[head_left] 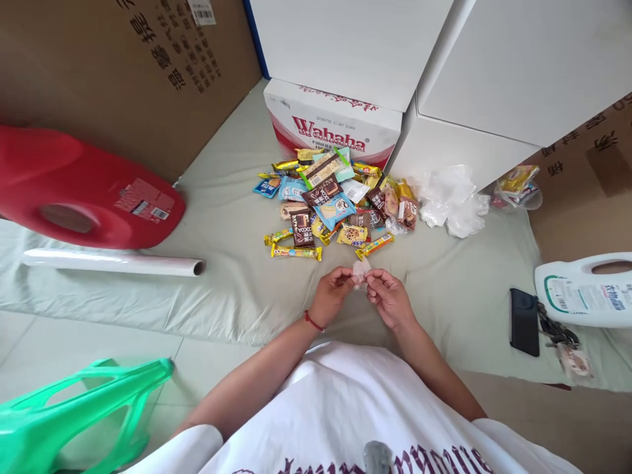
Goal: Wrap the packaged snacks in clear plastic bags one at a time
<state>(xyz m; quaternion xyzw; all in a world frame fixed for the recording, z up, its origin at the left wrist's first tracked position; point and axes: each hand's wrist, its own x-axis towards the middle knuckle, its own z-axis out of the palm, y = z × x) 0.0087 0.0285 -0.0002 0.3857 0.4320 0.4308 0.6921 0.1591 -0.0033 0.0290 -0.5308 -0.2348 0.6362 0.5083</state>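
Between my two hands, in front of my shirt, is a small crumpled translucent plastic bag (361, 270). My left hand (332, 293), with a red string bracelet at the wrist, pinches its left side. The fingers of my right hand (390, 296) are closed on its right side. Just beyond my fingertips lies a heap of wrapped snacks. A yellow snack stick (375, 245) is nearest, with a cookie packet (352, 235), a brown cocoa packet (301, 228) and a blue packet (336, 210) behind it.
Crumpled clear plastic bags (451, 201) lie right of the heap. Behind it stands a Wahaha carton (336, 122). At left are a red jug (89, 191) and a plastic film roll (113, 262); at right, a phone (524, 321), keys and a white detergent bottle (585, 293). A green stool (89, 408) stands lower left.
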